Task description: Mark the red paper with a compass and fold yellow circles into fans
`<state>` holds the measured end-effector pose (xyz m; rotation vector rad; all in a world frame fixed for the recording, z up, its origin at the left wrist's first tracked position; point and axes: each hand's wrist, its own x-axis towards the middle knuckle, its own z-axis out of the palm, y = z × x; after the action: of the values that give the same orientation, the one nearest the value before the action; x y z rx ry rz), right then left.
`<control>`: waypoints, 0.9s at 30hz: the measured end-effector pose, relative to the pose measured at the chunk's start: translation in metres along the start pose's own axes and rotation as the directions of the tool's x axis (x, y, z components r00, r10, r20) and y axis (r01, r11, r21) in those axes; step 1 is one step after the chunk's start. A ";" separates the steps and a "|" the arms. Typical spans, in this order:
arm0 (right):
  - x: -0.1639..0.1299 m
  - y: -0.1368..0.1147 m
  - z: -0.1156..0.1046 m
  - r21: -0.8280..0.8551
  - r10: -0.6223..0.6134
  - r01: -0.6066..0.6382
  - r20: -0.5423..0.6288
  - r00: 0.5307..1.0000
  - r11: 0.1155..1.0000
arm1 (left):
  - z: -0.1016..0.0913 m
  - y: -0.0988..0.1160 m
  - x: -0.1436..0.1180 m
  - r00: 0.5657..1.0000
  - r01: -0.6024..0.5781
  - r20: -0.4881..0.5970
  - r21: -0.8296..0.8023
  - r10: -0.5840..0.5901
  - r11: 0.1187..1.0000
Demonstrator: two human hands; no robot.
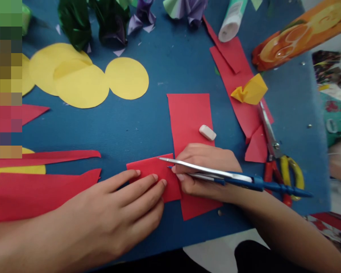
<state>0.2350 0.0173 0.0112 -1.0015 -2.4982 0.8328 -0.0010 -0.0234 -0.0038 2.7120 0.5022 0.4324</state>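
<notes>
My left hand (130,212) lies with its fingers stretched over a small red paper piece (170,185), pressing it to the blue table. My right hand (207,167) is closed around a drawing compass (210,169) with a silver leg and a blue handle pointing right. One pointed end reaches over the small red piece's top edge, and a blue tip shows close by at the fingertips. Whether either tip touches the paper I cannot tell. Under my right hand is a longer red paper strip (189,117), with a white eraser (207,132) on it.
Yellow paper circles (127,78) lie at the upper left, below dark green and purple folded paper (109,22). Red scraps (39,193) are at left. Scissors (272,140), a yellow folded piece (251,91), a glue tube (232,22) and an orange package (298,38) sit at right.
</notes>
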 end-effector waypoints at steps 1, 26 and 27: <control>0.000 0.000 0.000 0.009 0.002 -0.002 -0.007 1.000 1.000 | 0.000 0.000 0.000 1.000 0.000 0.001 -0.001 0.000 1.000; 0.000 -0.001 -0.002 0.042 0.031 -0.029 -0.057 0.998 0.999 | -0.001 0.000 0.002 1.000 0.009 -0.015 0.002 -0.009 1.000; 0.000 -0.001 -0.003 0.088 0.069 -0.062 -0.074 0.995 0.994 | -0.001 0.000 0.002 1.000 0.007 -0.016 0.002 -0.007 1.000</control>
<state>0.2360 0.0173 0.0139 -1.0705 -2.3560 0.8956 0.0004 -0.0225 -0.0021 2.7099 0.5158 0.4518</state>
